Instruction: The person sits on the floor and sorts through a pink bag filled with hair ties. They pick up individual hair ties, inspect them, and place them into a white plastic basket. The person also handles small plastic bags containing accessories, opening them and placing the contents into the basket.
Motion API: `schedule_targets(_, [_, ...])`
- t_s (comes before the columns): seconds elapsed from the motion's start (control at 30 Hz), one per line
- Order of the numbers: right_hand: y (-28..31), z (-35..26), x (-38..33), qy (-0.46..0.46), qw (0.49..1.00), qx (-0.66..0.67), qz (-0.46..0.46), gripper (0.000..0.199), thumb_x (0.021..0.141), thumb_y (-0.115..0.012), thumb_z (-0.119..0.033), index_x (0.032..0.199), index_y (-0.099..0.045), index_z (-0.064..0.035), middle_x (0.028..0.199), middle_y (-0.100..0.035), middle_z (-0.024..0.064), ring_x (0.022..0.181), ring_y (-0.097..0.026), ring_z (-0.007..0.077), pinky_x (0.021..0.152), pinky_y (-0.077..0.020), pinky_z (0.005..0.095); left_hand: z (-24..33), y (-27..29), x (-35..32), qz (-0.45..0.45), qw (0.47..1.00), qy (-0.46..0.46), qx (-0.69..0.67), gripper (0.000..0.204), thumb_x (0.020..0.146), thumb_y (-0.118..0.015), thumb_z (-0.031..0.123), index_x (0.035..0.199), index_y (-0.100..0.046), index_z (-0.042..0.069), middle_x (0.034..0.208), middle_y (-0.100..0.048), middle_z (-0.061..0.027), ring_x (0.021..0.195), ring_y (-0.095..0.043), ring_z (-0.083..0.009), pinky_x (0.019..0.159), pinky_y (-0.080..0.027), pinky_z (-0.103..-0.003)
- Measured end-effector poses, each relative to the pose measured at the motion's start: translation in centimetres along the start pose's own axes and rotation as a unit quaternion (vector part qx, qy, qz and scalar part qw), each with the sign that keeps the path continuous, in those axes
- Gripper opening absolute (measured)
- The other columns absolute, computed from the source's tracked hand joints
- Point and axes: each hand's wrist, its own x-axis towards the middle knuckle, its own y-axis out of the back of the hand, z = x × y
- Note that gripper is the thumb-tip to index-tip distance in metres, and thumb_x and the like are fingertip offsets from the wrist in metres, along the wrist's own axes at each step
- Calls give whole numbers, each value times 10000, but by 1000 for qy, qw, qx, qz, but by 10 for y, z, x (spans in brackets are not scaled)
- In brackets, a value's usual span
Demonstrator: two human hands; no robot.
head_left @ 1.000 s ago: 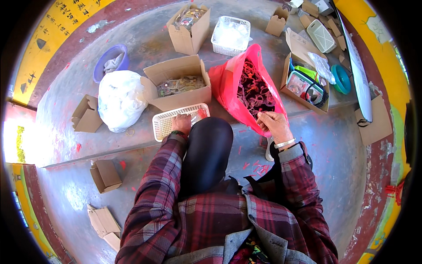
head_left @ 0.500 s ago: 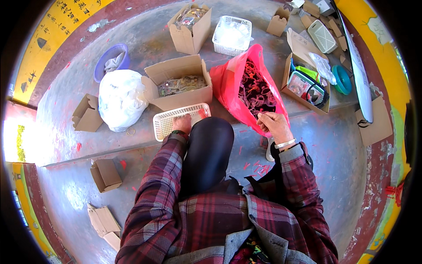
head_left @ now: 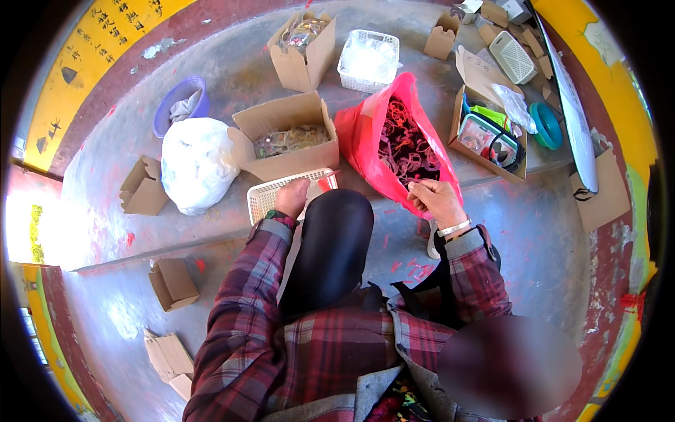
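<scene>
My left hand (head_left: 292,197) is above the near side of a cream plastic basket (head_left: 264,202). Its fingers are curled closed, and whatever they hold is hidden. Something red (head_left: 326,183) shows at the basket's right end, beside my knee. Pinched at the near rim of a bright pink-red bag (head_left: 362,151) is my right hand (head_left: 439,204), a silver bangle at its wrist. What sits between its fingertips is too small to make out. Many tangled pink and dark red loops (head_left: 408,144) fill the bag's open mouth.
Beyond the basket stands an open cardboard box (head_left: 292,158) of small clear and yellowish pieces. A stuffed white bag (head_left: 199,165) is to its left. Another carton (head_left: 485,151) with mixed items lies right of the pink-red bag. A low step edge (head_left: 162,251) crosses the floor.
My left hand has lifted up from inside the basket, with its thumb now uppermost. My right hand stays at the bag's rim, almost unmoved. A blurred round patch has appeared at lower right.
</scene>
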Motion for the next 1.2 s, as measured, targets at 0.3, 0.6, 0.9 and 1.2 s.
schedule_targets(0.3, [-2, -19, 5, 75, 995, -29, -52, 348, 870, -562, -307, 998, -625, 10, 847, -610, 42, 754, -554, 114, 696, -446, 256, 162, 72, 64, -57, 756, 227, -612, 130, 878, -534, 73, 910, -577, -46, 833, -631, -131, 760, -637, -206, 707, -537, -294])
schedule_targets(0.6, [18, -39, 10, 130, 982, 114, -74, 269, 859, -587, -184, 1022, -620, 28, 892, -631, 45, 816, -570, 94, 749, -458, 238, 227, 16, 79, -149, 791, 172, -567, 135, 895, -506, 76, 939, -566, -36, 895, -624, -105, 805, -630, -178, 735, -534, -293])
schedule_targets(0.9, [14, -24, 23, 96, 992, 78, 1, 187, 802, -633, -116, 895, -666, 43, 777, -657, 67, 694, -589, 101, 650, -473, 234, 213, 1, 78, -179, 836, 163, -493, 164, 895, -517, 105, 964, -562, -36, 866, -628, -87, 757, -624, -143, 662, -519, -255])
schedule_targets(1.2, [12, -16, 22, 97, 992, 86, -7, 145, 759, -664, -95, 822, -684, 34, 701, -657, 63, 633, -574, 86, 597, -462, 223, 213, 2, 80, -140, 806, 166, -550, 191, 843, -614, 126, 985, -624, -2, 845, -635, -36, 777, -555, -75, 710, -430, -212])
